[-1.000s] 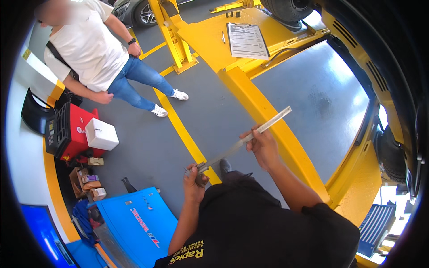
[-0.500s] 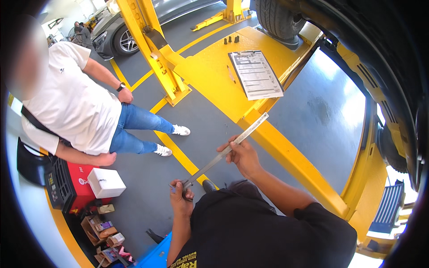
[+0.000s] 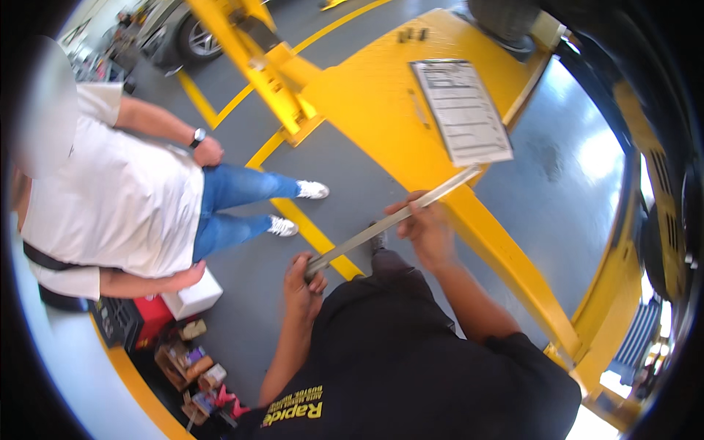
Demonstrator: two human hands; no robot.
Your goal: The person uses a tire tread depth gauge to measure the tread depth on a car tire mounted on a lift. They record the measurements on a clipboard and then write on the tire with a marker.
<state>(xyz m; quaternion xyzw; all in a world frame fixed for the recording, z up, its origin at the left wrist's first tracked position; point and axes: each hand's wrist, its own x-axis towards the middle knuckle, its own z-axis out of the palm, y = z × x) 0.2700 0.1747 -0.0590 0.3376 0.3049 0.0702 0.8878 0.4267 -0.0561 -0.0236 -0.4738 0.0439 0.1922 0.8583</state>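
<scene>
A long, flat silver bar, apparently a large caliper (image 3: 381, 226), slants up to the right in front of my body. My left hand (image 3: 304, 284) is closed around its near end, where fingers hide most of the head and jaws. My right hand (image 3: 429, 231), slightly blurred, grips the bar past its middle with thumb and fingers. The far tip overlaps the edge of the yellow lift platform (image 3: 367, 103), just below a clipboard (image 3: 463, 110) with a printed form. A pen (image 3: 419, 108) lies left of the clipboard.
Three small black pieces (image 3: 412, 34) and a tire (image 3: 506, 18) sit farther back on the platform. At left stands a person in a white shirt (image 3: 136, 191). Below them are a white box (image 3: 194, 293), a red-black case (image 3: 139, 321) and small cartons (image 3: 176, 363). A yellow lift post (image 3: 257, 66) rises behind.
My view has shifted, so the platform and clipboard sit farther right. The bar's far end has come close to the clipboard's lower edge. Both hands keep their hold.
</scene>
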